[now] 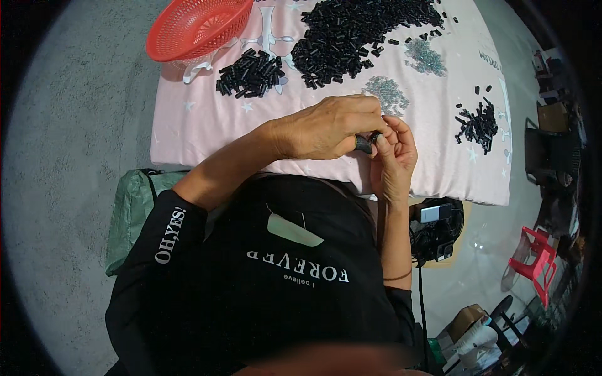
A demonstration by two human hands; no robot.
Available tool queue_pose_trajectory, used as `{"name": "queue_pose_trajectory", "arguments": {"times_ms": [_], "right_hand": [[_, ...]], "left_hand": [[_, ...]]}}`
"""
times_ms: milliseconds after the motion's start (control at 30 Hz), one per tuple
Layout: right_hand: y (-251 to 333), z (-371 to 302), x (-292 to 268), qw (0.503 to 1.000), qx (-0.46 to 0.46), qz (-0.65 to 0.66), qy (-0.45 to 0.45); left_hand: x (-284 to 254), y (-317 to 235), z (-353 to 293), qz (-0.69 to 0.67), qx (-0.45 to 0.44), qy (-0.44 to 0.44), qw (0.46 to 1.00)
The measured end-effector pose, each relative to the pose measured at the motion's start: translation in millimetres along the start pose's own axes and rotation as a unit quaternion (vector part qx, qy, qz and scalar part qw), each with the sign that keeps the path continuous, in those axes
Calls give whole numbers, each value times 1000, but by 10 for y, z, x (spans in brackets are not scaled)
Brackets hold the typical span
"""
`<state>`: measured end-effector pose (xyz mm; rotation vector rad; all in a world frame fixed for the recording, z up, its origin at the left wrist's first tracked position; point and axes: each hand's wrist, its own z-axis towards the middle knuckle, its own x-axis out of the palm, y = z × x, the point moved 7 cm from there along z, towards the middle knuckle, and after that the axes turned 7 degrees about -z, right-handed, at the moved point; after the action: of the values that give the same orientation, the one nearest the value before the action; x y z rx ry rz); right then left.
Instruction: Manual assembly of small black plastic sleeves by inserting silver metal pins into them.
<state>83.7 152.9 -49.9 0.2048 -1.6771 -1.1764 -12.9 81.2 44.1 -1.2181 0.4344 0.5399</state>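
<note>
- My left hand [342, 125] is arching palm-down, fingers bent inward at a small black piece [374, 136]; its knuckles are hiding the fingertips, so I cannot tell how firmly it is gripping.
- My right hand [396, 150] is half curling, its thumb and forefinger pinching that piece between my hands, above the cloth by the near edge.
- A black sleeve-like cover [363, 145] is showing at my left thumb; I cannot make out its details.
- Three black heaps are lying ahead: a large heap [338, 44], running off the top of my view, a left heap [251, 74] and a right heap [478, 125].
- Two glassy clusters [385, 94] are sitting beyond my hands, their pieces too tiny to count.
- One red basket [182, 31] is standing at the far left, also being cut off.
- Pink cloth [207, 135] is stretching bare between my right hand and the right heap.
</note>
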Motion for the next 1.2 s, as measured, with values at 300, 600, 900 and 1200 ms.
{"name": "queue_pose_trajectory", "arguments": {"times_ms": [300, 600, 900, 1200], "right_hand": [[-13, -29, -54, 1000, -6, -23, 11], [-21, -59, -30, 997, -7, -74, 30], [-1, 0, -21, 999, -10, -38, -4], [3, -6, 3, 999, -13, -47, -13]], "left_hand": [[30, -34, -65, -8, 32, -44, 998], [5, -62, -148, 8, 40, -130, 991], [-996, 644, -787, 233, -193, -289, 908], [-984, 692, -756, 283, -147, -307, 897]]}}
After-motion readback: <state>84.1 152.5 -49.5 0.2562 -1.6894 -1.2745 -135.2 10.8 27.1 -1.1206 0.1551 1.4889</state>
